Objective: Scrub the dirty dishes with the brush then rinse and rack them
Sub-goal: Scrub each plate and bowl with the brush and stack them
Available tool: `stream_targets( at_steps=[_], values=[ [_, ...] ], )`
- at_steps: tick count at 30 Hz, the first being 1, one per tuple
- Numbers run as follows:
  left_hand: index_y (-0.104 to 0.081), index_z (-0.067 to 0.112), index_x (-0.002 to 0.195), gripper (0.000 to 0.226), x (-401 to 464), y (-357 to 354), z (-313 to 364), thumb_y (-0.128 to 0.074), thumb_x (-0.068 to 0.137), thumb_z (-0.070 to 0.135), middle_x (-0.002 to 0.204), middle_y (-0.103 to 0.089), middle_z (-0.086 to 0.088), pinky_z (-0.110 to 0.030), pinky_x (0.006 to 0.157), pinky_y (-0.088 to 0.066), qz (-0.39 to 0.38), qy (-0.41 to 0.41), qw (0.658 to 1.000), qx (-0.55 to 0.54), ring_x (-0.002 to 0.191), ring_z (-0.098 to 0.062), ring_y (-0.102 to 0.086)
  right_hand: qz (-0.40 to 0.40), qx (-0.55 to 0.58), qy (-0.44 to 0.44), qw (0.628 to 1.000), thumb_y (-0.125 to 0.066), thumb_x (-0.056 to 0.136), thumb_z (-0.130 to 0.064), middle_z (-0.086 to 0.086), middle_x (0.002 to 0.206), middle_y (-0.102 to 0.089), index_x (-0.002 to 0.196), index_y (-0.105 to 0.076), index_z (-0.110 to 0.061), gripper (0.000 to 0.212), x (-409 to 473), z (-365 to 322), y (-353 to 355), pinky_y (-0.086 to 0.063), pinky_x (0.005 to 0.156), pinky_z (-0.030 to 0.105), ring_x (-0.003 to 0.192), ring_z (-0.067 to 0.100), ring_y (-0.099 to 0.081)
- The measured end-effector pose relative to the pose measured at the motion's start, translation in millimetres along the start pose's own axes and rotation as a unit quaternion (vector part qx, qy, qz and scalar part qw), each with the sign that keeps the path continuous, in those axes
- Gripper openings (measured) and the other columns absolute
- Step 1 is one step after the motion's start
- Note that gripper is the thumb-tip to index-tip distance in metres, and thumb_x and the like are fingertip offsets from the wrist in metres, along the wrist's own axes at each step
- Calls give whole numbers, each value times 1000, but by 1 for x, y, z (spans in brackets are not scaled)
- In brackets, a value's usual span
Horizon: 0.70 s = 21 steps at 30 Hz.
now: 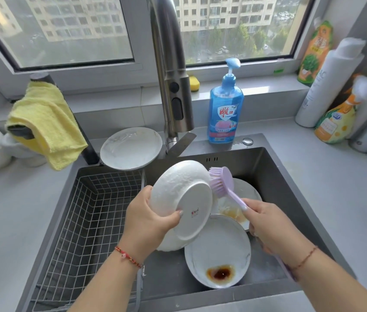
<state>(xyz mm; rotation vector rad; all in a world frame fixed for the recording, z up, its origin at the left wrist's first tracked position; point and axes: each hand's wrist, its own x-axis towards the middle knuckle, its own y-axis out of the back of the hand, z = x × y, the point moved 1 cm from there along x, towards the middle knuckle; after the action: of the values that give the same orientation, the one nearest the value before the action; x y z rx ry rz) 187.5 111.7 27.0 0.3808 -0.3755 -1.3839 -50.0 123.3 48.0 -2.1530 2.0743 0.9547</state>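
Over the sink basin, head view, the only view supplied:

- Left hand: grips a white bowl by its rim, thumb laid across the underside near the foot ring, fingers hidden behind. The bowl is tilted up on edge, underside towards the camera, its outer wall filmed with suds.
- Right hand: curled round the handle of a lilac brush. The handle's long axis runs from lower right up to upper left; the bristle head touches the bowl's upper right rim. The handle's tail shows below the wrist.
- Governing relation: the bowl lies to the left of the brush head, the two meeting at the rim, so the likely next stroke runs leftwards and down across the underside. The right hand does the work; the left only steadies and turns.
- Still dirty, in the basin below: a plate with dark sauce nearest the camera, and a plate with brown smears partly behind the brush. Both lie nearer the right hand.
- Wire rack: set in the left of the sink, nearer the left hand; no dishes seen in it.
- Plate on the sink ledge: white, streaked; washed or not, cannot tell.
- Tap: above the bowl; no water seen running.
- Worktop: blue soap bottle behind the sink; yellow cloth at left.

Judgement: scrubbing in hand, rinsing and racking not yet begun.
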Motion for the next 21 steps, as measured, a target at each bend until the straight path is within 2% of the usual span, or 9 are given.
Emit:
stream_targets(
  at_steps=[3, 5, 8, 10, 12, 14, 16, 18, 21],
  values=[
    [-58, 17, 80, 37, 0, -4, -2, -90, 62, 14, 76, -64, 3, -16, 54, -48, -7, 0, 1000, 13, 66, -8, -61, -9, -20, 74, 997, -42, 99, -25, -5, 50, -32, 103, -60, -59, 38, -12, -14, -4, -30, 38, 21, 38, 7, -28],
    [-57, 18, 77, 37, -2, -7, -5, -90, 62, 16, 72, -64, 4, -19, 54, -47, -10, 4, 1000, 22, 65, -11, -60, -35, -62, 142, 987, -43, 98, -28, -9, 50, -34, 109, -55, -65, 40, -23, -23, -10, -32, 45, 25, 45, 9, -32],
    [-56, 18, 77, 37, -6, -12, -6, -90, 62, 15, 72, -62, 5, -16, 53, -44, -19, 10, 1000, 16, 61, -4, -56, -47, -129, 174, 975, -43, 98, -31, -7, 54, -42, 116, -47, -67, 40, -33, -28, -14, -30, 48, 21, 46, 6, -34],
    [-57, 16, 78, 37, -6, -9, -5, -90, 61, 12, 72, -63, 4, -15, 53, -46, -17, -1, 1000, 4, 60, -1, -57, -33, -116, 152, 981, -43, 98, -30, -4, 58, -48, 111, -53, -64, 37, -27, -26, -10, -32, 47, 24, 46, 6, -35],
    [-60, 16, 82, 41, -5, -3, -6, -93, 58, 13, 77, -66, 2, -19, 57, -52, -13, -4, 1000, -25, 66, -2, -63, -15, -59, 73, 995, -42, 98, -26, 3, 59, -45, 106, -63, -49, 32, -16, -18, 1, -30, 42, 24, 41, 9, -33],
    [-63, 19, 89, 53, -3, 6, -7, -95, 48, 26, 85, -70, -1, -26, 61, -58, 2, 9, 997, -75, 76, -8, -69, -21, -20, -19, 999, -40, 99, -20, 6, 57, -37, 112, -66, -32, 31, -9, -5, 9, -26, 38, 21, 35, 11, -29],
    [-65, 21, 96, 63, 0, 12, -11, -91, 40, 37, 93, -73, -3, -37, 68, -60, 19, 28, 989, -143, 84, -18, -72, -44, 1, -67, 997, -38, 100, -17, 7, 52, -37, 116, -64, -30, 34, -9, 7, 9, -25, 37, 20, 32, 13, -28],
    [-65, 21, 96, 64, 2, 15, -12, -90, 39, 36, 95, -73, -4, -38, 69, -60, 23, 29, 986, -163, 85, -20, -72, -56, 26, -75, 995, -37, 100, -16, 5, 48, -36, 114, -64, -33, 34, -13, 7, 6, -25, 40, 22, 33, 14, -28],
    [-63, 20, 90, 50, -2, 12, -4, -96, 52, 16, 86, -69, -1, -24, 62, -58, -4, -1, 996, -92, 79, -9, -69, -53, 33, -10, 998, -38, 100, -19, 8, 54, -33, 102, -65, -38, 33, -18, -16, 6, -24, 41, 22, 36, 12, -25]
  ],
)
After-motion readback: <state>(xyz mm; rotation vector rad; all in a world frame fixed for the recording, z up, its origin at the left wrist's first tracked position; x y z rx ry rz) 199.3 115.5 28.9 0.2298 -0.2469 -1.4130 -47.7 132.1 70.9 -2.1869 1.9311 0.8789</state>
